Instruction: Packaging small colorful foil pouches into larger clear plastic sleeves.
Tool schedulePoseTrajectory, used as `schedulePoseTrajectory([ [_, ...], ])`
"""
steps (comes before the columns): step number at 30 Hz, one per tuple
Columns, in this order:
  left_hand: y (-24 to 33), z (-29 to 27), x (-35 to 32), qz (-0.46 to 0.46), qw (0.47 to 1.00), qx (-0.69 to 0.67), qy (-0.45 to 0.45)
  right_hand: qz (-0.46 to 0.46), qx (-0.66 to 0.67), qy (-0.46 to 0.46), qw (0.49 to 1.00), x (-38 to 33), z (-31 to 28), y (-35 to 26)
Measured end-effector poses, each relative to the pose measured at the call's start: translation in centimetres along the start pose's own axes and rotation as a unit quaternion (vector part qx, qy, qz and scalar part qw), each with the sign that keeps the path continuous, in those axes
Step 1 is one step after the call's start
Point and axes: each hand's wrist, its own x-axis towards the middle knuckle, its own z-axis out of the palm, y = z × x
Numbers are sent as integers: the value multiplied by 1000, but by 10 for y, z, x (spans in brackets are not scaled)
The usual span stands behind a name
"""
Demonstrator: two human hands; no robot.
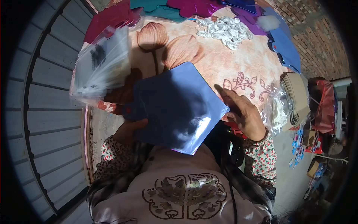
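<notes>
Blue glossy angular sheet, between the left hand, clasped round its left edge, and the half-curled right hand, at its right corner, firm grip impossible to tell; fanned clear plastic sleeves beyond the left hand.

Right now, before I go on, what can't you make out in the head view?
Left hand: head view, most fingers hidden behind the blue sheet.
Underside of the blue sheet: head view, turned away from the camera.
Teal sheet: head view, cut off by the top edge.
White loops: head view, too small and tangled to count.
</notes>
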Motion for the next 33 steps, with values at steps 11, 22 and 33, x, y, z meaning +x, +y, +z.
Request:
schedulePoseTrajectory([
  [11, -8, -1, 4, 65, 992, 89, 69, 214, 165, -103, 957, -49, 10, -1],
  [22, 1, 34, 5, 93, 987, 122, 45, 185, 414, 50, 890, -50, 103, -9],
  [33, 17, 24, 1, 389, 742, 535, 111, 209, 526, 225, 793, -46, 82, 1],
])
